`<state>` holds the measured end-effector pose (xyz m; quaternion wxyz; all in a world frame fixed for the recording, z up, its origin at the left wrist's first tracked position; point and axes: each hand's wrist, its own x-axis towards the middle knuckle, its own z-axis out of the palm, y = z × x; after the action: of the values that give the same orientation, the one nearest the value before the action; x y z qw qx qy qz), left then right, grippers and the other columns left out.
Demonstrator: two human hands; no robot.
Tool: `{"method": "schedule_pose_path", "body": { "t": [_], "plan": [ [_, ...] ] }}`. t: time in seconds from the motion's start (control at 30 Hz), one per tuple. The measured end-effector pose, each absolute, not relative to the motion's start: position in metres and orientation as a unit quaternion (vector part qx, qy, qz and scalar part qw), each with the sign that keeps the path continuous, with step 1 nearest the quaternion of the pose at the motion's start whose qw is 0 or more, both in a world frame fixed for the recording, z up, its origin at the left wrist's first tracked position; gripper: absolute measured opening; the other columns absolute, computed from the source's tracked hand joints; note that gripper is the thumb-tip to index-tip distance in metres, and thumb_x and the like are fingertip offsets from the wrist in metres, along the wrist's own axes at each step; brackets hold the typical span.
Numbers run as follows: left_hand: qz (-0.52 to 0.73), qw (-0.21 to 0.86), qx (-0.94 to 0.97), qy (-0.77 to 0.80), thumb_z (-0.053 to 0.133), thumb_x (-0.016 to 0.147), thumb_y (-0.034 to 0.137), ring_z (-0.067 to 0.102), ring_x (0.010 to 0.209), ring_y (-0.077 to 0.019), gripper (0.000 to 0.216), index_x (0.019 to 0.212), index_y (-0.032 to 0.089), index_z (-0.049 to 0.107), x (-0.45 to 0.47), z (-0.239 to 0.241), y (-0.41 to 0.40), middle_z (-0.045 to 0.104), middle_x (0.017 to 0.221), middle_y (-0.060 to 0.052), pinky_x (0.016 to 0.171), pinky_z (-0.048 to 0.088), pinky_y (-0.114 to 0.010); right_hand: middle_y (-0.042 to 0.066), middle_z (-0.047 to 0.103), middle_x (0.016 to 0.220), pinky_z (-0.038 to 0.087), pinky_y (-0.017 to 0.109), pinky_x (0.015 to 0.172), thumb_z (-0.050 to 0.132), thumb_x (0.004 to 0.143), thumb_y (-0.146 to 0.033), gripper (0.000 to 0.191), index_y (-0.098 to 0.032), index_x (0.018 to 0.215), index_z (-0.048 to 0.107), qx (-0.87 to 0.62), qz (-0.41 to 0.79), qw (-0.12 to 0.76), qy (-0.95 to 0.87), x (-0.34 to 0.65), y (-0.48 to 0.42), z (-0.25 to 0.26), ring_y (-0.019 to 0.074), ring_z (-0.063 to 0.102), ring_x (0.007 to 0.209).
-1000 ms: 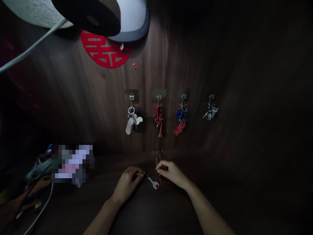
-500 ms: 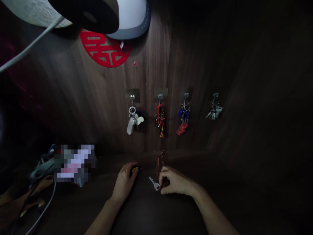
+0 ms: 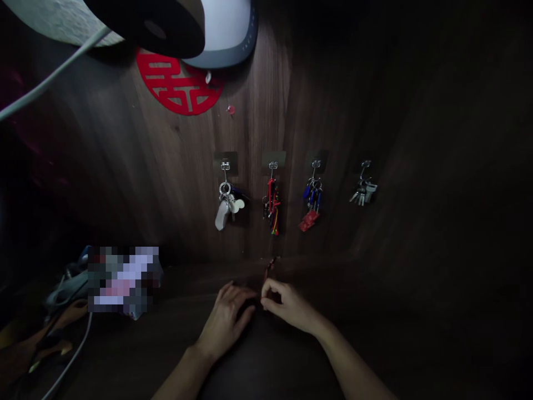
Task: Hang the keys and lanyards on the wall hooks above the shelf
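My right hand [image 3: 293, 308] is low over the dark wooden surface, thumb and forefinger closed in a pinch. What lies between those fingertips is too dark and small to make out. A thin brown cord [image 3: 270, 269] runs up the surface from just behind this hand. My left hand [image 3: 229, 314] is close by on the left, its fingers stretched toward the right fingertips and its thumb apart from them. Nothing shows in the gap between its thumb and fingers; its palm is hidden.
Key bunches hang from wall hooks: one with a grey fob [image 3: 222, 214], one with red cords [image 3: 272, 205], one with blue tags [image 3: 312, 194], and plain keys [image 3: 363, 194]. Above are a red cut-out ornament [image 3: 179, 91] and a cap [image 3: 227, 33]. A blurred package [image 3: 125, 280] and a white cable [image 3: 81, 350] are left.
My left hand has moved right, toward my right hand, which has shifted slightly left and up. The silver key by my right fingers and the yellow item at my left fingers no longer show.
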<state>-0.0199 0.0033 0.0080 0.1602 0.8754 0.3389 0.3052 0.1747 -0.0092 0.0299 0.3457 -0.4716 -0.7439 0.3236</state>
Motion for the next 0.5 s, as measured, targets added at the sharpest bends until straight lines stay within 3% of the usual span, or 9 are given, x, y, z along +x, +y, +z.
{"method": "schedule_pose_path", "body": {
  "t": [0.2, 0.33, 0.5],
  "plan": [
    [0.286, 0.186, 0.883, 0.322, 0.063, 0.078, 0.034, 0.059, 0.100, -0.0207, 0.025, 0.102, 0.027, 0.060, -0.017, 0.010, 0.001, 0.068, 0.100, -0.001, 0.109, 0.021, -0.050, -0.003, 0.061, 0.060, 0.042, 0.024, 0.059, 0.055, 0.082, -0.040, 0.021, -0.020, 0.076, 0.050, -0.405, 0.443, 0.439, -0.669, 0.161, -0.007, 0.028, 0.0119, 0.057, 0.058],
    [0.279, 0.200, 0.880, 0.328, 0.051, 0.087, 0.029, 0.061, 0.094, -0.0172, 0.016, 0.098, 0.027, 0.062, -0.017, 0.009, 0.003, 0.070, 0.091, 0.001, 0.110, 0.020, -0.047, -0.003, 0.061, 0.059, 0.043, 0.024, 0.055, 0.058, 0.078, -0.046, 0.028, -0.020, 0.076, 0.050, -0.391, 0.489, 0.488, -0.609, 0.157, -0.002, 0.024, 0.0112, 0.057, 0.053],
    [0.323, 0.240, 0.851, 0.338, 0.045, 0.090, 0.030, 0.060, 0.100, -0.0165, 0.022, 0.104, 0.029, 0.062, -0.018, 0.009, 0.004, 0.070, 0.102, 0.002, 0.111, 0.018, -0.045, -0.004, 0.059, 0.055, 0.039, 0.022, 0.048, 0.064, 0.072, -0.051, 0.035, -0.019, 0.075, 0.052, -0.421, 0.497, 0.538, -0.536, 0.160, 0.007, 0.016, 0.0102, 0.055, 0.046]
  ]
}}
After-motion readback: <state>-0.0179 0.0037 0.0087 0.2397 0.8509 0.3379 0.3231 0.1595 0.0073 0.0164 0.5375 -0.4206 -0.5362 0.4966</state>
